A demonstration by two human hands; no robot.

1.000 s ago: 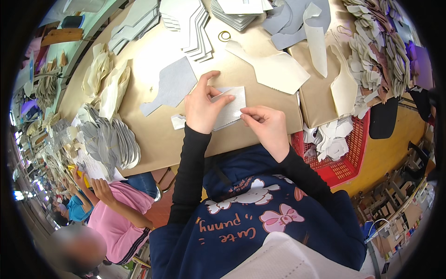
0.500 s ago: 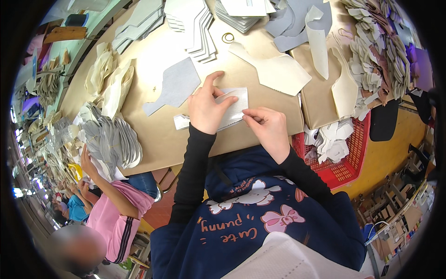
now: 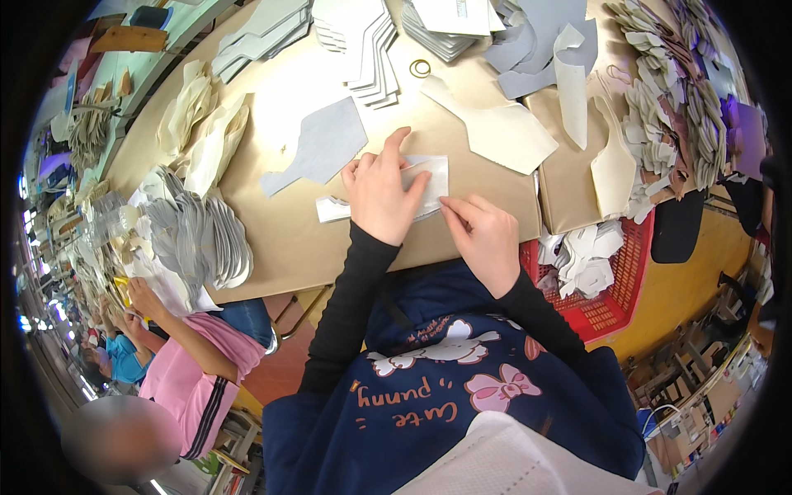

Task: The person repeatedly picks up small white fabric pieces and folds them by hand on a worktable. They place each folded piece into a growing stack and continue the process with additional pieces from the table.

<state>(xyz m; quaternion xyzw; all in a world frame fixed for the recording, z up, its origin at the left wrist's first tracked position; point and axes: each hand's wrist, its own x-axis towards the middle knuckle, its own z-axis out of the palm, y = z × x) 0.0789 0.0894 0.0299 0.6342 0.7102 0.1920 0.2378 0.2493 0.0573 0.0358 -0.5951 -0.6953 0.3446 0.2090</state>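
Although my view has shifted slightly, the white piece [image 3: 438,183] stays beneath the thumb of the spread left hand [image 3: 381,191], while the right hand [image 3: 488,241] pinches its near corner; I judge it steady.

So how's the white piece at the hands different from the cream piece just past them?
The left hand and right hand touch the white piece; neither touches the cream piece. The left hand partly hides the white piece; the cream piece shows whole. The white piece looks whiter, the cream piece yellower. Both are pale and thin.
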